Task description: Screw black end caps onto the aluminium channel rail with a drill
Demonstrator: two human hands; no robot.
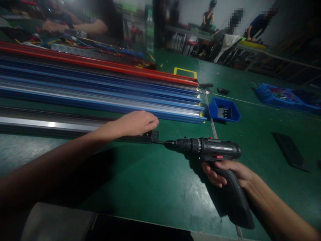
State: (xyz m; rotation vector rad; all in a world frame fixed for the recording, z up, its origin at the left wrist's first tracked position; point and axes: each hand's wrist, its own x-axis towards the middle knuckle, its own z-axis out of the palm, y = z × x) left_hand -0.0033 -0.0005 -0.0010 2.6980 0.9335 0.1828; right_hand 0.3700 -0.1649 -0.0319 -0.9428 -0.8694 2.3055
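My right hand (pixel 225 172) is wrapped round the handle of a black cordless drill (pixel 218 149), which lies sideways and points left. Its long thin bit (pixel 160 143) reaches the black end cap (pixel 154 136) of a dark metal rail (pixel 62 124). Over that end of the rail rests my left hand (pixel 139 122), with its fingers curled down on the rail close to the cap. The undersides of the left fingers are hidden. Whether the bit sits in a screw is too small to tell.
Several blue rails (pixel 105 92) and a red rail (pixel 100 62) lie behind the dark one. To the right are a blue bin (pixel 224 109) with small black parts, a flat black piece (pixel 291 150) and larger blue trays (pixel 283 97). A co-worker's arm (pixel 85 28) is across the green table (pixel 160 187).
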